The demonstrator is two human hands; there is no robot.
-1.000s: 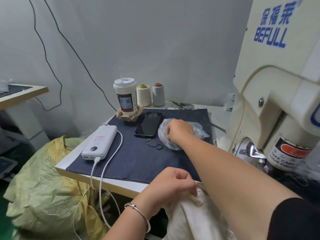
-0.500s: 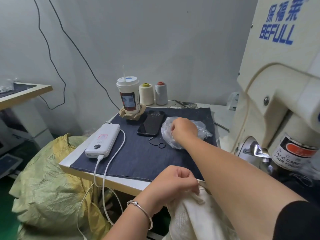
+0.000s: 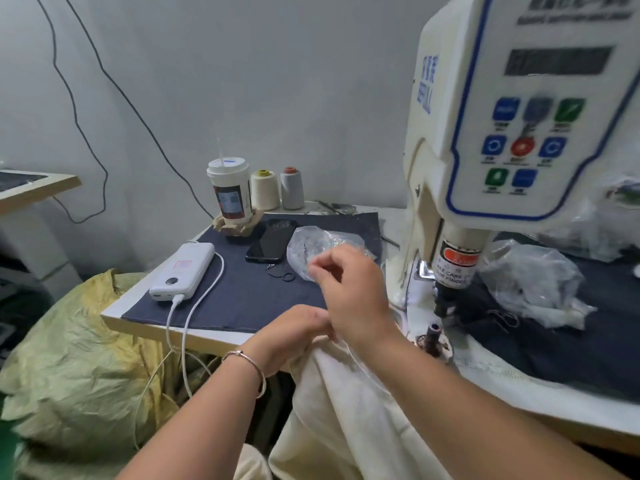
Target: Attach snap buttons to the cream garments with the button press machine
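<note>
The cream garment [image 3: 346, 410] hangs from the table's front edge down toward my lap. My left hand [image 3: 294, 337], with a bracelet on the wrist, grips its upper edge. My right hand [image 3: 349, 292] hovers just above, in front of the clear bag of snap buttons [image 3: 311, 242]. Its thumb and fingertips pinch together on what looks like a small snap, too blurred to make out. The cream button press machine [image 3: 519, 116] stands at the right. Its press head [image 3: 453, 268] is raised over the lower die post [image 3: 433, 332], which sits right of both hands.
On the dark cloth mat [image 3: 249, 299] lie a white power bank [image 3: 183, 268] with its cable, a black phone [image 3: 270, 240], a drink cup [image 3: 230, 195] and two thread cones [image 3: 277, 188]. Crumpled plastic bags [image 3: 533, 282] sit right of the machine. A yellow sack [image 3: 79, 368] lies below left.
My right hand has come out of the bag of snaps and pulled back toward the garment, fingertips pinched. The camera has swung right, showing the machine's control panel. The left hand keeps its hold.
</note>
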